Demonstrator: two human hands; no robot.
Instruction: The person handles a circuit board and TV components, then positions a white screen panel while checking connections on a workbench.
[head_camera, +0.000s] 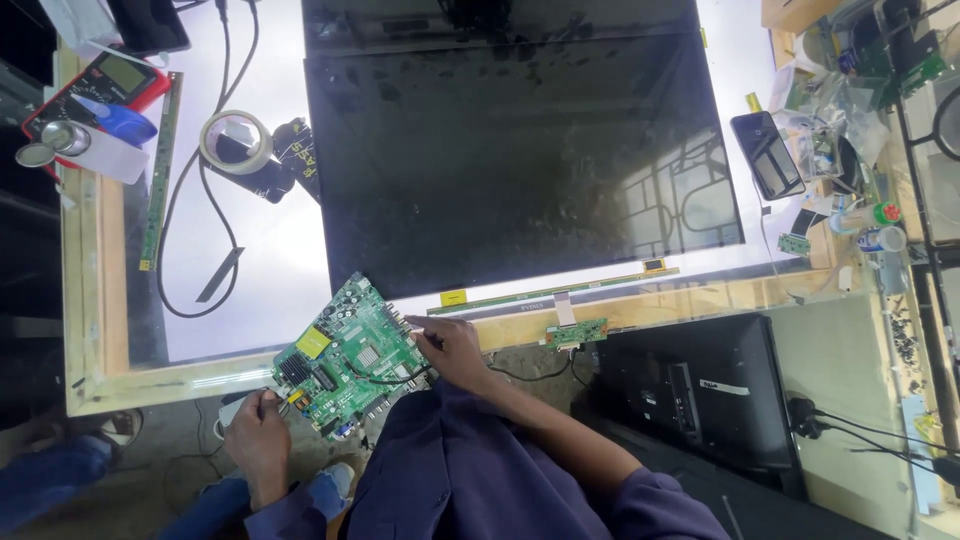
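Note:
A green circuit board (345, 358) rests on the wooden front edge of the lit work table (270, 250). My right hand (452, 348) is at the board's right edge, fingers closed on a thin black cable (400, 378) that loops over the board. My left hand (258, 428) is at the board's lower left corner, fingers closed on a small white plug or tool there. A large dark display panel (520, 150) lies flat on the table beyond the board, with a narrow strip board (545, 297) and a small green board (576, 331) along its near edge.
A roll of tape (236, 141), a black cable and a ruler (160, 170) lie at the left. A multimeter (98, 90) sits at the far left corner. A phone (766, 154) and cluttered parts are at the right. A black casing (700, 385) stands below right.

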